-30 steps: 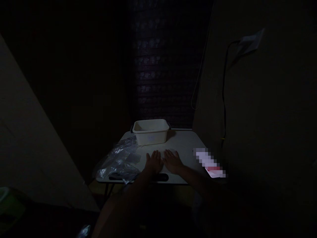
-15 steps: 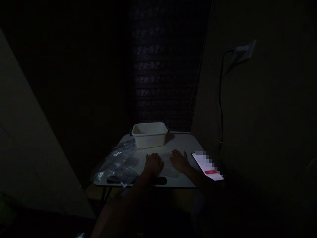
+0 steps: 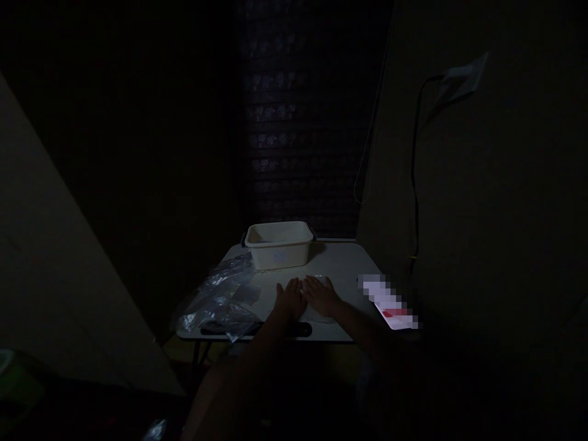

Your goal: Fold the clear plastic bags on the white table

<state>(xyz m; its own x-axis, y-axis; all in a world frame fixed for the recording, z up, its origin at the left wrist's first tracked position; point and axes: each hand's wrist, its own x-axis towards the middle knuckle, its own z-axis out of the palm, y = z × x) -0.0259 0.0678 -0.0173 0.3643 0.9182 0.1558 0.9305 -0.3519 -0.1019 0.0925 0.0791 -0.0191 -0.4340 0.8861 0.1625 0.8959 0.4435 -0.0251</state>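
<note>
Both hands lie side by side near the middle of the small white table [image 3: 342, 260], with fingers stretched out. My left hand [image 3: 291, 299] is flat, palm down, its thumb spread to the left. My right hand [image 3: 322, 297] also lies flat, its fingertips close to or touching the left hand's fingers. Under and around them is a thin clear plastic piece [image 3: 316, 316], perhaps a bag; dim light and my hands hide much of it. Crumpled clear plastic bags [image 3: 223, 298] are heaped on the left of the table.
A white plastic tub [image 3: 281, 256] with dark handles stands at the table's back. At the right edge lies a lit phone [image 3: 395, 313]. A black cord [image 3: 414, 171] hangs from a wall outlet [image 3: 465, 76]. A dark slot [image 3: 301, 330] runs along the front edge.
My right hand has moved left, up against my left hand. The left hand has gone from curled to flat with its fingers extended. The view has shifted slightly.
</note>
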